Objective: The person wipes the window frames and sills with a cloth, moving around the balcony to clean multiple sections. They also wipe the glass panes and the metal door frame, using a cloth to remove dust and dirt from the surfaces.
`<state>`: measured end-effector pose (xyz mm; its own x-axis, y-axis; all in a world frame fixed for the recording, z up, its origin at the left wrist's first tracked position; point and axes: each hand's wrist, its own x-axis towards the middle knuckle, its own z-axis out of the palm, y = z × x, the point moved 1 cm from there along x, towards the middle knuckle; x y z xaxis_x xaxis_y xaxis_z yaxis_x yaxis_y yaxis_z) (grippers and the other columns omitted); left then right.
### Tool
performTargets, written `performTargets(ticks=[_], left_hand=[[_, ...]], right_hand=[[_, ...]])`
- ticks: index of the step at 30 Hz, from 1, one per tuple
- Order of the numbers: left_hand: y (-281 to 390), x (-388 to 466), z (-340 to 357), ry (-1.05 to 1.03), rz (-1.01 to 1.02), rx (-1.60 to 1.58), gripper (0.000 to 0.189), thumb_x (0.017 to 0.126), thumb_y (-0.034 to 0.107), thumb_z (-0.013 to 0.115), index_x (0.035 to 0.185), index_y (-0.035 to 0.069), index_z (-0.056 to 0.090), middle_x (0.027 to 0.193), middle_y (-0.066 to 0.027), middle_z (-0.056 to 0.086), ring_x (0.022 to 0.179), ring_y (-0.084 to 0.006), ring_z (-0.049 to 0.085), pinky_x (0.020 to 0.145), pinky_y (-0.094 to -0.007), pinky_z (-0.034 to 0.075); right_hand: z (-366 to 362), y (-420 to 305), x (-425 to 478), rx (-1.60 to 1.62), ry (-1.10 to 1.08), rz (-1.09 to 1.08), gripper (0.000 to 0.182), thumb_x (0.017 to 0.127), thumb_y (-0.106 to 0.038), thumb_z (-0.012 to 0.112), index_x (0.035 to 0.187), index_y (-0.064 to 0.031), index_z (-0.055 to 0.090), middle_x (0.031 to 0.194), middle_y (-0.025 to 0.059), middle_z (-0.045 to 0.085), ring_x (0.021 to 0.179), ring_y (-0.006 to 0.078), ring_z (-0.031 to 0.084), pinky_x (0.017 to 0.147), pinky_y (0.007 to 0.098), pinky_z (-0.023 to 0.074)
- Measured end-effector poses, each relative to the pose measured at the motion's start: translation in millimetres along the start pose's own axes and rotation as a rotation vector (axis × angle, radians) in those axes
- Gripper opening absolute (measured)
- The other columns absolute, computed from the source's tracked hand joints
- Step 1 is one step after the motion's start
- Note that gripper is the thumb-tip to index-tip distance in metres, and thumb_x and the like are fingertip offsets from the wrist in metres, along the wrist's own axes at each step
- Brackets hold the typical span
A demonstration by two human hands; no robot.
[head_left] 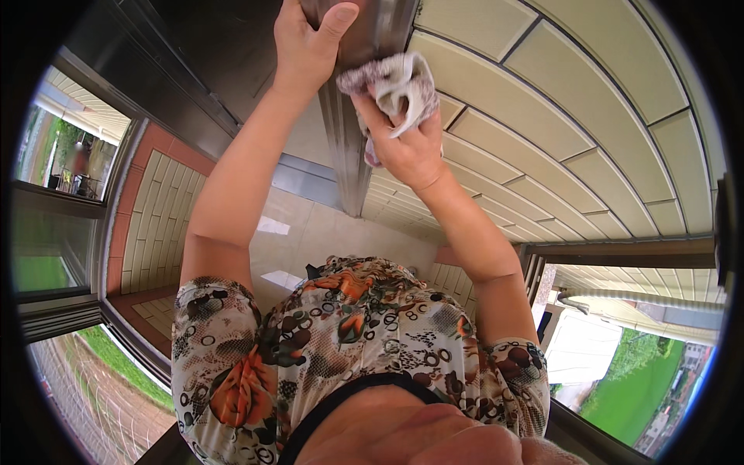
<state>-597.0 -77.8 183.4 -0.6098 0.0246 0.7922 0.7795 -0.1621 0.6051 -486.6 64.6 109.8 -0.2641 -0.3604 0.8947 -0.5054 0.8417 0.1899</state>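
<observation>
A crumpled, mottled purple-and-white cloth [415,75] is in my right hand [410,145]. The cloth lies against the edge of a brown metal door frame [349,122], where the frame meets the tiled wall. My left hand [308,49] is at the top of the view, against the upper part of the same frame, its thumb spread over the metal. The top rim of the picture cuts off its fingers, so their grip is hidden.
Cream brick-like wall tiles [523,122] rise on the right, close to my right hand. A dark door panel [197,35] stands at upper left, above a metal threshold [308,180]. Shiny floor tiles [314,226] lie below. Windows [58,244] flank me on both sides.
</observation>
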Motion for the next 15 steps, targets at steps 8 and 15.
performTargets(ticks=[8,15], left_hand=[[-14,-2,-3,-0.026,-0.052,0.024,0.068,0.087,0.051,0.075,0.125,-0.001,0.054,0.107,-0.0044,0.066,0.094,-0.0123,0.061,0.086,-0.0274,0.048],[-27,5,-13,0.027,0.057,0.2,0.069,0.099,0.054,0.052,0.129,-0.008,0.054,0.125,-0.0162,0.06,0.112,-0.0268,0.058,0.097,-0.0377,0.046]], right_hand=[[11,-32,-175,0.204,-0.645,-0.068,0.03,0.071,-0.017,0.065,0.098,-0.0076,0.073,0.118,0.0083,0.065,0.111,0.025,0.058,0.086,0.0388,0.0494],[-32,-21,-64,0.008,-0.174,0.045,0.04,0.08,-0.02,0.065,0.119,-0.0128,0.068,0.126,0.0056,0.064,0.122,0.023,0.057,0.106,0.0488,0.0429]])
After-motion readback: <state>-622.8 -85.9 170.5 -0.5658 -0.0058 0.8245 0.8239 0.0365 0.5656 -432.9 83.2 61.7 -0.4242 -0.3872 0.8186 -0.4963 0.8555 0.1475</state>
